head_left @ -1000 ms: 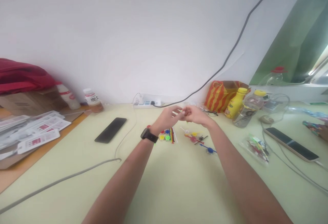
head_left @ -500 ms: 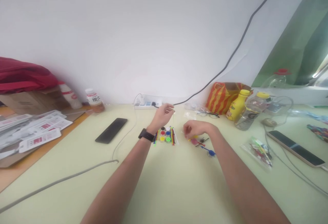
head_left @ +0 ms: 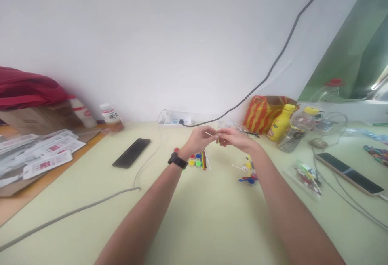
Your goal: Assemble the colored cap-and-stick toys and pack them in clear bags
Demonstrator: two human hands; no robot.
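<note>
My left hand [head_left: 200, 139], with a black watch [head_left: 177, 160] on the wrist, and my right hand [head_left: 233, 139] meet fingertip to fingertip above the table. Both are pinched closed around something small and pale, too small to name. Below my left hand lie several round coloured pieces [head_left: 198, 162] in red, blue, yellow and green. A bundle of thin coloured sticks [head_left: 204, 160] lies along their right side. Under my right forearm sit loose small parts, among them a blue arrow-shaped piece [head_left: 248, 180] and a yellow piece [head_left: 249, 163].
A black phone [head_left: 131, 152] lies to the left, another phone [head_left: 350, 174] to the right. A clear bag of coloured parts [head_left: 304, 178] is at the right. Behind stand a striped bag [head_left: 257, 113], a yellow bottle [head_left: 281, 123] and a power strip [head_left: 175, 123]. A grey cable [head_left: 91, 205] crosses the left.
My right hand has risen from the loose parts and moved left to meet my left hand, which shifted slightly. The loose parts at the right now lie differently, with a white piece showing.
</note>
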